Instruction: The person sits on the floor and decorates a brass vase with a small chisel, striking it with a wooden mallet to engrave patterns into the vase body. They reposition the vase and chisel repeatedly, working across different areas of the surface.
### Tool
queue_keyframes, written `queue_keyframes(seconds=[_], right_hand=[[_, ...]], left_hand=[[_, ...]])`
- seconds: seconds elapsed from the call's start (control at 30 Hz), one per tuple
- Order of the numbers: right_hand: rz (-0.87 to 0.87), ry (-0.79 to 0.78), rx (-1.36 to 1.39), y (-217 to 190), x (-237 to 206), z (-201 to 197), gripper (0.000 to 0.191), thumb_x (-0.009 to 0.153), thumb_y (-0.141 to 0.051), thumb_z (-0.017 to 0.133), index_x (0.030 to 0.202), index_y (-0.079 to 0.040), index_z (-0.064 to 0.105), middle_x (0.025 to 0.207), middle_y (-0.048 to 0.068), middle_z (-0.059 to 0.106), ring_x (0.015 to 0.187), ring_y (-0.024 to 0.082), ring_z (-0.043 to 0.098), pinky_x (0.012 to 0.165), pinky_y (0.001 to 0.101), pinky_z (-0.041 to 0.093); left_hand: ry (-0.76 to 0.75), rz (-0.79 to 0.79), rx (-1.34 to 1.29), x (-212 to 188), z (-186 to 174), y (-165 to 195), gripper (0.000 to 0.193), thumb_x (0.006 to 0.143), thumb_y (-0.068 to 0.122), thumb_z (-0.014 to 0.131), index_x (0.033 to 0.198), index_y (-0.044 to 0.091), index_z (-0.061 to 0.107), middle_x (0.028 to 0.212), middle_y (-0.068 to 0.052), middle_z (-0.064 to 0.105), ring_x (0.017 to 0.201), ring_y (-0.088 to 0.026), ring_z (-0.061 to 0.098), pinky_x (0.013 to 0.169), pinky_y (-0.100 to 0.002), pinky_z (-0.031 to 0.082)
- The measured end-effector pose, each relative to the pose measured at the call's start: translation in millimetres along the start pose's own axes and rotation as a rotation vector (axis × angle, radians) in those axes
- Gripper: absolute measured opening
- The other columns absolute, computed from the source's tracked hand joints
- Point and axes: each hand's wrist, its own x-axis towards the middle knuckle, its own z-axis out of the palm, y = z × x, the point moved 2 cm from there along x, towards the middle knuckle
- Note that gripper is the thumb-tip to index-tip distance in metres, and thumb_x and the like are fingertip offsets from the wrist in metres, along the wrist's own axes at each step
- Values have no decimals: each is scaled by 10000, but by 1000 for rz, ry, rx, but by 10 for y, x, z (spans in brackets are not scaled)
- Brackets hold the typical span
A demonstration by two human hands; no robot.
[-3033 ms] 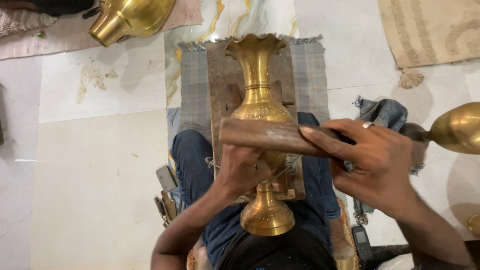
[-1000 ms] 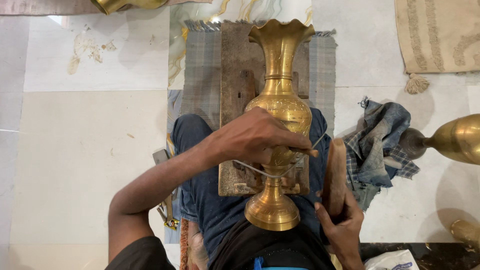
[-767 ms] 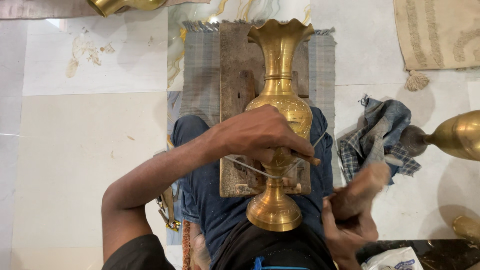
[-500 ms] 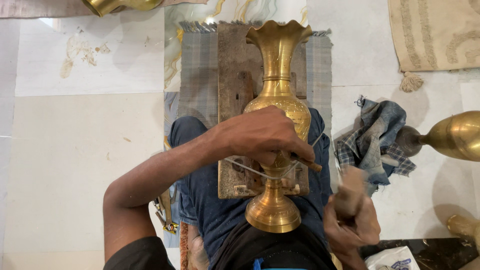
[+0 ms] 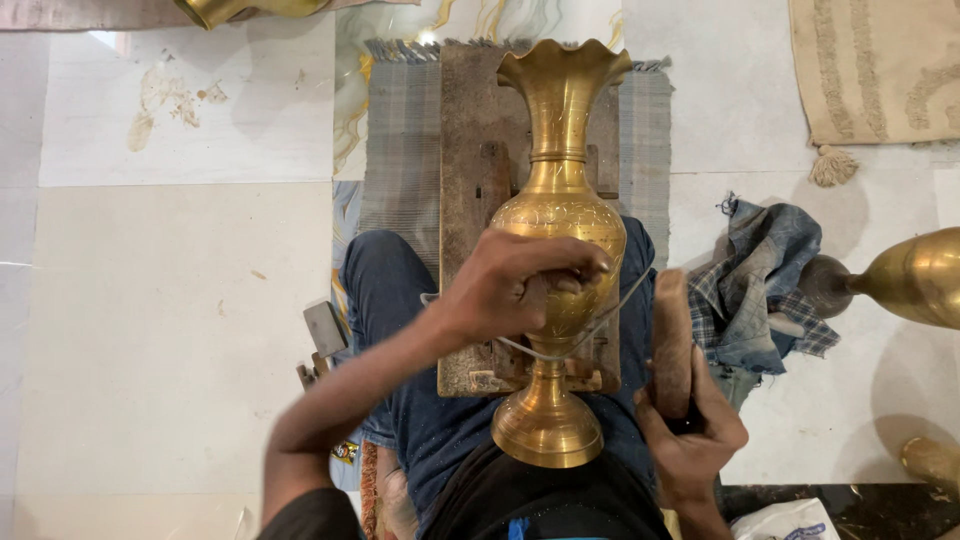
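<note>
Brass vase (image 5: 560, 200) lies across the seated person's lap and a wooden board (image 5: 465, 130), its long axis running straight away from the body: flared mouth at the far end, round foot close to the torso. Left hand (image 5: 515, 285) rests on the vase's belly, fingers (image 5: 575, 272) curled and pinching what appears to be a thin tool against the engraved metal; the tool itself is too small to identify. Right hand (image 5: 695, 440) sits just right of the vase foot, fingers clenched around a wooden mallet (image 5: 672, 340) whose head points away from the body, parallel to the vase. The left hand is the nearer one, already touching; the mallet stands apart to the right. A thin wire or cord loops over the neck above the foot. A crumpled checked cloth (image 5: 760, 280) lies on the floor to the right, beside another brass vessel (image 5: 915, 275). Nothing lies between mallet and vase.
</note>
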Motion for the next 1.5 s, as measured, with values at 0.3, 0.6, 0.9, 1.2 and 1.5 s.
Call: queue_keyframes(seconds=[0.3,0.6,0.9,1.2,1.5], right_hand=[[-18,-146,-29,-150,512,17,669,751,66,797,1393,61,608,1124,184,741,997,179,714,884,281,572],[-425,-376,-74,-1120,1283,-112,640,756,20,770,1373,-80,632,1228,168,713,1028,214,741,861,303,608],[-740,-485,-618,-1518,1634,-191,586,812,-63,768,1345,-290,681,1074,59,758,619,133,611,549,311,486],[-598,-440,-425,-1404,1526,-170,621,727,-4,746,1301,-232,677,1048,59,729,761,144,677,642,323,550],[-275,-282,-101,-962,1292,-209,614,697,58,726,1303,-36,680,1056,145,721,799,164,666,680,265,530]], left_hand=[[496,-188,281,-406,450,184,287,966,-23,636,1240,45,690,995,-118,812,745,-152,790,616,-258,628],[672,-126,414,-500,648,128,409,909,-61,589,1304,23,651,1002,-141,786,801,-193,797,670,-308,650],[565,-134,443,-577,591,100,431,841,-59,543,1241,31,674,977,-121,784,848,-211,789,787,-303,662],[254,-170,340,-324,362,164,353,781,-20,680,1128,41,710,949,-85,777,778,-187,769,759,-322,663],[-27,-203,418,-263,289,37,551,711,-47,654,1241,87,719,816,-51,764,565,-163,668,477,-286,577]])
